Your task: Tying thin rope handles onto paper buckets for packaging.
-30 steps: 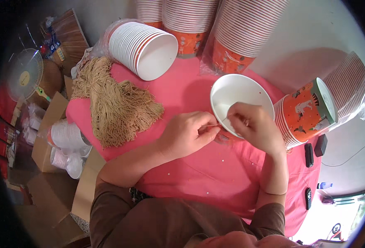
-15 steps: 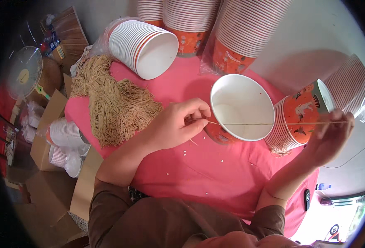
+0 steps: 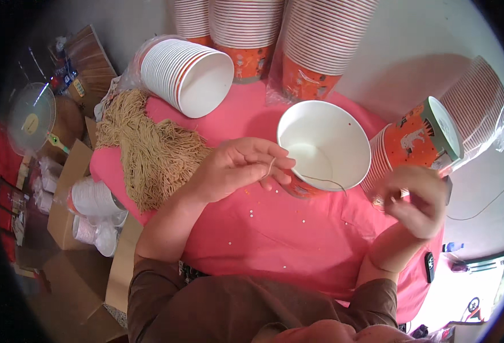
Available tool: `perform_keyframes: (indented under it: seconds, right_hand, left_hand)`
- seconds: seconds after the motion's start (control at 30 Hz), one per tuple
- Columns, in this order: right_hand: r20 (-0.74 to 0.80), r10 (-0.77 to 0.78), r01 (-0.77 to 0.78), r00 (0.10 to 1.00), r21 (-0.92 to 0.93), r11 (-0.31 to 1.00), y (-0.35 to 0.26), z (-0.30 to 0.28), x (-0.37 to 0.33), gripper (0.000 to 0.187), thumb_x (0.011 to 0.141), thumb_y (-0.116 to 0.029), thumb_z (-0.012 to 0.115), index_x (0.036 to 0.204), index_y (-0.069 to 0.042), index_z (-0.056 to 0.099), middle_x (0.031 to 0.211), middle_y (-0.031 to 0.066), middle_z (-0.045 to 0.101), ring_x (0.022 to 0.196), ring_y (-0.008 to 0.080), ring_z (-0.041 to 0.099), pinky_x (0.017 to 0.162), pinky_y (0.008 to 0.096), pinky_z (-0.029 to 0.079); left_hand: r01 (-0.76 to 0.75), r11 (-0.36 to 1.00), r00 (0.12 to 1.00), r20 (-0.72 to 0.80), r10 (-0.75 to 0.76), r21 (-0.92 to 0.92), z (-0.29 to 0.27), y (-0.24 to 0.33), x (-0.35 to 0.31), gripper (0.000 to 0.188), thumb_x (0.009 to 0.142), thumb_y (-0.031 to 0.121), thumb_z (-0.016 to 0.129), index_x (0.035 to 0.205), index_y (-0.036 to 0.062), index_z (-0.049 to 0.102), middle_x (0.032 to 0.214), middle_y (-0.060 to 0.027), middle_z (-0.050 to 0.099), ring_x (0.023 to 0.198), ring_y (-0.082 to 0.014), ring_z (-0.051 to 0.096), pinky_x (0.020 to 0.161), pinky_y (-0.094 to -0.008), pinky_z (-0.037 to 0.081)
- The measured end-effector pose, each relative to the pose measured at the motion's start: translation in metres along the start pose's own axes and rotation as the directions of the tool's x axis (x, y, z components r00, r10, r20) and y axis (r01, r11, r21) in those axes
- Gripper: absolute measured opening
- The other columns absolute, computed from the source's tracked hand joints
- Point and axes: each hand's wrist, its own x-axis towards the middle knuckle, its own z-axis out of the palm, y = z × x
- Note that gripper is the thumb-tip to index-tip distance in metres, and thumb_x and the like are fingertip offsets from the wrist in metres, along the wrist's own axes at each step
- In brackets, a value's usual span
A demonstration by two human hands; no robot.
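My left hand (image 3: pixel 235 171) is over the pink cloth, left of the open paper bucket, with a thin tan string (image 3: pixel 323 180) pinched between thumb and fingers. The string's loose end curves over the near rim of the bucket (image 3: pixel 352 157), which is white inside and orange outside. To the right, my right hand (image 3: pixel 418 200) is smeared by motion, its fingers bent. It is in front of a sideways stack of orange printed paper buckets (image 3: pixel 412 140). Whether it holds anything does not show. A heap of tan strings (image 3: pixel 155 154) lies beyond my left forearm.
Tall bucket stacks (image 3: pixel 246 28) stand against the wall, beside another stack lying sideways (image 3: pixel 186 74). Small white bits dot the pink tablecloth (image 3: pixel 263 246). Cardboard boxes (image 3: pixel 75 257) and a fan (image 3: pixel 32 120) are at the left. A dark remote (image 3: pixel 430 267) lies at the right edge.
The string was stretched taut between both hands across the bucket; its right end now hangs slack by the rim. My right hand has moved left and nearer, and my left fingers have loosened.
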Motion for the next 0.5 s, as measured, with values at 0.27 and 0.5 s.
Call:
perform_keyframes:
  seconds: [0.27,0.5]
  right_hand:
    - [0.304,0.200,-0.011,0.932,-0.526,0.850,0.031,0.027,0.017,0.018,0.079,-0.019,0.075,0.086,-0.003,0.068,0.081,0.0103,0.067,0.075,0.0312,0.065,0.063,0.0405,0.051]
    - [0.332,0.261,-0.074,0.907,-0.485,0.871,0.029,0.034,0.019,0.008,0.078,-0.012,0.070,0.077,-0.006,0.065,0.076,0.0085,0.065,0.077,0.0306,0.065,0.067,0.0423,0.051]
  left_hand:
    - [-0.155,0.949,0.973,-0.124,0.195,0.275,-0.005,-0.016,-0.005,0.012,0.095,0.002,0.062,0.107,-0.0006,0.063,0.101,-0.0089,0.069,0.084,-0.0126,0.068,0.070,-0.0241,0.054]
    - [-0.153,0.984,0.969,-0.208,0.132,-0.089,-0.005,-0.009,0.002,0.014,0.099,0.013,0.060,0.105,0.0008,0.064,0.102,-0.0103,0.067,0.077,-0.0137,0.066,0.064,-0.0254,0.053]
